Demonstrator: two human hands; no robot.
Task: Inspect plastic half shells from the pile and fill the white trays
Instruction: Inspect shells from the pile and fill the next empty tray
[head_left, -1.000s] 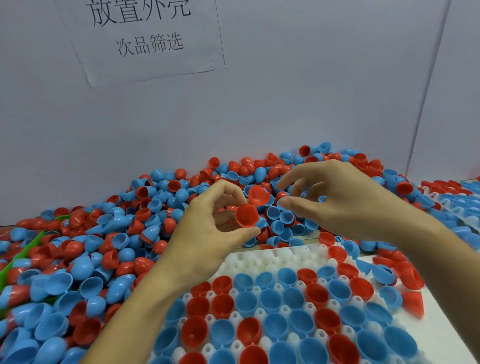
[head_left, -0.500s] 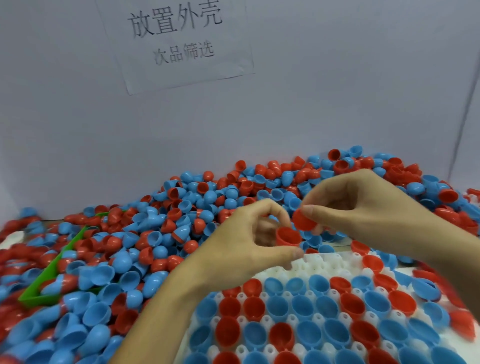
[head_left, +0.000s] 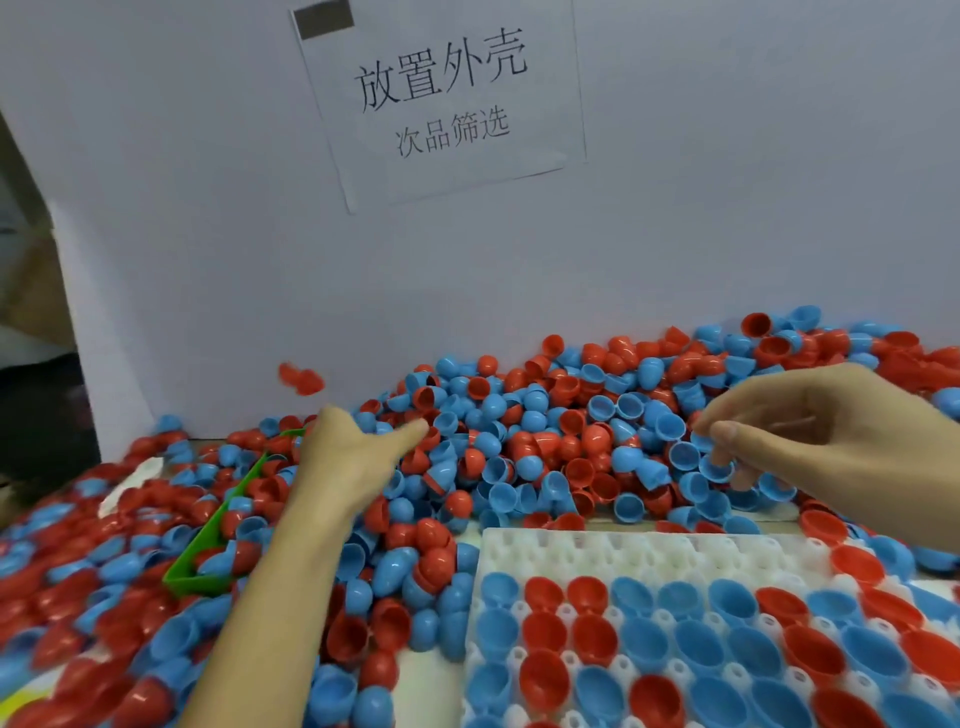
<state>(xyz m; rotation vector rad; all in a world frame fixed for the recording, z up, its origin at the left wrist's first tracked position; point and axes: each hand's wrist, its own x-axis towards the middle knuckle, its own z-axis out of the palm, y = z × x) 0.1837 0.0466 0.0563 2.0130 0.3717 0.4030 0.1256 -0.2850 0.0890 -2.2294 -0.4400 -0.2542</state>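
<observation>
At ten o'clock from the white tray, the left hand is flung out flat, fingers spread and holding nothing; a blurred red shell hangs airborne beyond it, probably a reject tossed aside. At one o'clock, the right hand curls its fingertips among blue shells in the pile, seemingly picking the next for the tray's bare far rows.
</observation>
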